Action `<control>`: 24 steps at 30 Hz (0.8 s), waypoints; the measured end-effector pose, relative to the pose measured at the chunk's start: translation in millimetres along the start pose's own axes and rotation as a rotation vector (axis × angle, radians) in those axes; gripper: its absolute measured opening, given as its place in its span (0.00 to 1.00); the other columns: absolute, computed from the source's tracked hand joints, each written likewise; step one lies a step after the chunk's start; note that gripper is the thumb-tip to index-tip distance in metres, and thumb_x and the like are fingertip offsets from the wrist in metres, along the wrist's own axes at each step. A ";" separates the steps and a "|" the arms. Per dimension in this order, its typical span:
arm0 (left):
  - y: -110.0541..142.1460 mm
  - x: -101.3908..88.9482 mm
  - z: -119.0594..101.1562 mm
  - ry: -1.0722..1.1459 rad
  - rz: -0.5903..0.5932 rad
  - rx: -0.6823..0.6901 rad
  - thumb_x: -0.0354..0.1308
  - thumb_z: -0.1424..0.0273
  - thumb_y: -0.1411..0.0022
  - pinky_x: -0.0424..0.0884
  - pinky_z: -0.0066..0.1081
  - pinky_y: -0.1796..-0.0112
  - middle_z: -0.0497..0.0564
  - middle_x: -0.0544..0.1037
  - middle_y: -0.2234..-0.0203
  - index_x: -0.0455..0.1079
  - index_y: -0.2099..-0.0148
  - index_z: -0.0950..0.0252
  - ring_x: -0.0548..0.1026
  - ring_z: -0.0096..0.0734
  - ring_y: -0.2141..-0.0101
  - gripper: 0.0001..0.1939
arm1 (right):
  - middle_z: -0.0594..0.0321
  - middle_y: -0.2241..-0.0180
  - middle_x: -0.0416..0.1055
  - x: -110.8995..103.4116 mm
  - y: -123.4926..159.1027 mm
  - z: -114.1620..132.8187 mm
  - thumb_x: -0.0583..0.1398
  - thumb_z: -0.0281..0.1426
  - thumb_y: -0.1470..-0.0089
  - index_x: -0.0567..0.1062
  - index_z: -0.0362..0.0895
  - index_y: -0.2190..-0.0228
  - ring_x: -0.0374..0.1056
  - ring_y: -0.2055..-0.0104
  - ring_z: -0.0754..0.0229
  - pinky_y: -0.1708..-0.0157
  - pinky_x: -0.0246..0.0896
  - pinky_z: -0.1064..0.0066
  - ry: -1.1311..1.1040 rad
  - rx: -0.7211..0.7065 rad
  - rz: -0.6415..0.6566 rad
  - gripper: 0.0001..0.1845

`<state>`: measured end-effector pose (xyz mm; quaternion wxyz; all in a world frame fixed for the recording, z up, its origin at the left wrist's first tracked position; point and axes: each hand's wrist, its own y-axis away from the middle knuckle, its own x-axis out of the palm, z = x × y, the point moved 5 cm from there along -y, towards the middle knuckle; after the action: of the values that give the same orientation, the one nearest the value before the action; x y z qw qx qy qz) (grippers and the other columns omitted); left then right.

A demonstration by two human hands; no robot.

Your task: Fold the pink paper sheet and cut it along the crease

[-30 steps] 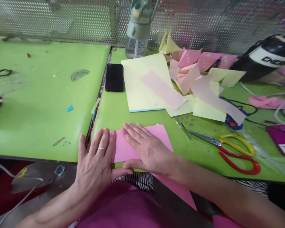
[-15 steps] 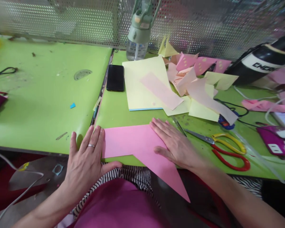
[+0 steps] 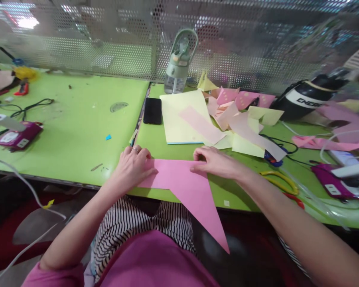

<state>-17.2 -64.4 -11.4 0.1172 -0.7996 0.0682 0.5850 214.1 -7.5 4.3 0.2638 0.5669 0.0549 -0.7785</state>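
Counted, left to right, one purple box [image 3: 30, 133], one blue paper scrap [image 3: 108, 137], one clear protractor [image 3: 119, 107], one black smartphone [image 3: 152, 111], one green-lidded water bottle [image 3: 177, 71], one pair of scissors [image 3: 293, 184] partly covered, one tilted black bottle [image 3: 302, 99] and a second purple box [image 3: 324, 177]. Noted a worn green tabletop [image 3: 77, 139] backed by a perforated metal panel [image 3: 122, 48]. Found one pink paper piece [image 3: 185, 179] at the near edge, with its pointed end hanging past it. Saw the left hand [image 3: 135, 164] curled, gripping the piece's left end, and the right hand [image 3: 214, 161] bent inward, pinching the upper right corner between thumb and fingers.
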 end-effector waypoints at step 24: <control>62.6 -99.1 -61.6 0.081 -0.645 0.451 0.60 0.74 0.37 0.66 0.37 0.52 0.45 0.81 0.67 0.75 0.59 0.60 0.76 0.31 0.62 0.05 | 0.72 0.66 0.79 -81.3 118.2 118.3 0.54 0.29 0.38 0.77 0.56 0.62 0.74 0.63 0.56 0.55 0.56 0.55 0.449 -0.528 -0.683 0.12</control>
<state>-6.3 -143.9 93.9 0.4646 -0.7568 -0.0551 0.4564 186.7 -125.7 145.2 0.1099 0.5842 0.4892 -0.6382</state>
